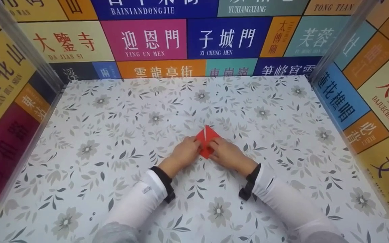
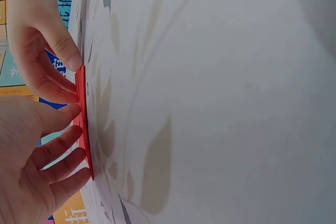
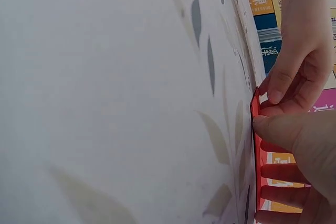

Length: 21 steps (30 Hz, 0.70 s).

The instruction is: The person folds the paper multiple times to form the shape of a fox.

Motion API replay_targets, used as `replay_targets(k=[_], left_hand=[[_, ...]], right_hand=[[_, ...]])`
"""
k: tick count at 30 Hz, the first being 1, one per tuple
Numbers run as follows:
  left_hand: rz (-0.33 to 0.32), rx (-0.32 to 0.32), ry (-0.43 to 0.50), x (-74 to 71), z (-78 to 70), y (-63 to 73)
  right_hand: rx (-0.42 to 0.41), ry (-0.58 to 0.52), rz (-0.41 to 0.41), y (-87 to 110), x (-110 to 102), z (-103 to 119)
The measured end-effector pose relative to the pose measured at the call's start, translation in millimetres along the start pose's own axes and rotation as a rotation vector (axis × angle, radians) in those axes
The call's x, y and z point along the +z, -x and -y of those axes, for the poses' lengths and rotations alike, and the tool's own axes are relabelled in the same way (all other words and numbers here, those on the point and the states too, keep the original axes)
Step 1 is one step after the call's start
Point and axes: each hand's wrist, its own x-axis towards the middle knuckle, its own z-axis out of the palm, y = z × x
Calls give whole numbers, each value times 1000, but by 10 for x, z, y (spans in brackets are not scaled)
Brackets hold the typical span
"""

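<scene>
A small folded sheet of red paper lies on the table between both hands, a corner pointing away from me and a thin pale gap running down from that tip. My left hand holds its left side with thumb and fingertips. On the other side, my right hand grips the paper, its fingers bent over the middle. Seen edge-on in the left wrist view, the red paper is thin and low on the table. The right wrist view shows the right thumb on the paper's near edge; the hands partly cover it.
A white cloth with grey flowers and leaves covers the table. Colourful panels with printed place names stand along the back and both sides. Dark bands circle both wrists over white sleeves.
</scene>
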Motion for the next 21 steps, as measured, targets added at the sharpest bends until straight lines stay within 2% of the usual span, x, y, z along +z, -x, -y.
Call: replay_targets(k=[3,7,12,18,21], left_hand=[[-4,-34,57,-29,11,-23],[-56,-71,141,-52,21,-48],[-184,-93,187,-92,-1,-49],[-361,-64,217,-219,21,-49],[-414,-98,256,-297,68,-49]], right_hand=[[-4,-12,-26,-12,-4,-21],[-10,-24,-47,-26,-6,-44],[10,-36,-60,-49,-54,-28],[38,-51,-111,-72,-181,-3],[68,-64,-134,-81,-260,-16]])
